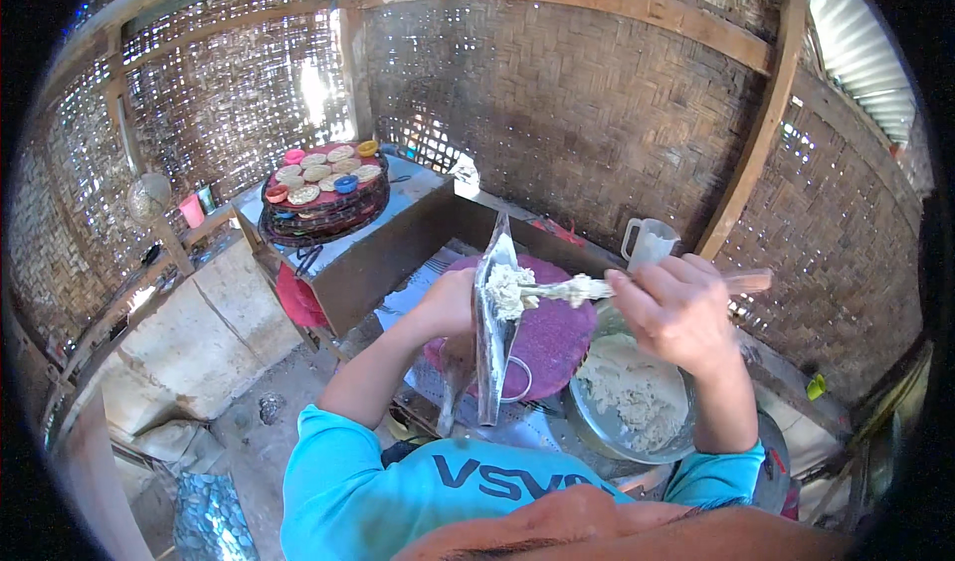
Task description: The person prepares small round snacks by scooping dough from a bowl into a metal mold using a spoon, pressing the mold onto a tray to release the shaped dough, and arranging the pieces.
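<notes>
My left hand is closed on a shiny, see-through plastic sheet or bag, held upright; its fingers are partly hidden behind it. A lump of pale, crumbly dough sits at the plastic's upper part. My right hand grips a wooden-handled spoon or spatula, its working end smeared with dough and touching the lump. Below lies a round purple mat, with a thin ring near its front edge. To the right, under my right forearm, a metal bowl holds more dough.
At the back left, stacked round trays carry several pale flat discs and coloured rings on a table. A clear measuring jug stands behind the bowl. Woven bamboo walls enclose the space. A pink cup sits on the left ledge.
</notes>
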`<state>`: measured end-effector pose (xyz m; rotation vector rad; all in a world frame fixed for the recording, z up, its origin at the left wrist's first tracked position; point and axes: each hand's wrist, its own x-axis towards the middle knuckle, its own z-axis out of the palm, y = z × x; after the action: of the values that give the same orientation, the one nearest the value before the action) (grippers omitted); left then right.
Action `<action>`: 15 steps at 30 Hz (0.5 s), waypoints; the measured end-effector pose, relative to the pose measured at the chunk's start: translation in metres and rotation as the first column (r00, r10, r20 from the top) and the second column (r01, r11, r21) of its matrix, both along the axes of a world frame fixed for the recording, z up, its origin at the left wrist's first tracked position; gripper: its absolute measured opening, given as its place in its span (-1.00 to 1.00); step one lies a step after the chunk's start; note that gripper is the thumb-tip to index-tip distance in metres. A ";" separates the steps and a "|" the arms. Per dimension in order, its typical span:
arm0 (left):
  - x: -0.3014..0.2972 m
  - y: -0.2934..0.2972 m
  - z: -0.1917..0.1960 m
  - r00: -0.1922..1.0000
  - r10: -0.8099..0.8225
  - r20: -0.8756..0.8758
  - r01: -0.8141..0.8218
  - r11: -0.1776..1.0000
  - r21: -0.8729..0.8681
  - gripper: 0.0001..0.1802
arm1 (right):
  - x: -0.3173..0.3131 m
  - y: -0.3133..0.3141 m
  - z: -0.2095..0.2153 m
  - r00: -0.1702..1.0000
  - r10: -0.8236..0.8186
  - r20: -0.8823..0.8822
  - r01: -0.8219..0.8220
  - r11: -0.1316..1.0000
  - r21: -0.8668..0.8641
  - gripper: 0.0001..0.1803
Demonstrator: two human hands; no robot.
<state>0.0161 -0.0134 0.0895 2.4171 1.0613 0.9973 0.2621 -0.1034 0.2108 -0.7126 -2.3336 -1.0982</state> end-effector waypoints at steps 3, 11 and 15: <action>0.008 0.005 -0.007 0.996 0.048 -0.078 -0.050 0.998 -0.024 -0.63 | -0.013 0.005 -0.011 0.998 0.010 0.059 -0.010 1.000 0.006 -0.85; 0.005 0.014 -0.007 0.983 -0.016 -0.185 0.020 1.000 0.019 -0.60 | -0.005 -0.001 -0.023 1.000 0.004 0.018 -0.004 1.000 0.003 -0.75; -0.007 0.023 -0.013 0.955 -0.076 0.288 0.100 0.992 -0.072 -0.63 | 0.020 0.007 -0.065 0.826 -0.097 -0.555 -0.137 0.921 -0.366 -0.71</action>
<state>0.0092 0.0092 0.0760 2.1498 0.8685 1.1999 0.2824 -0.0961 0.1462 -0.9948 -2.0254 -0.3150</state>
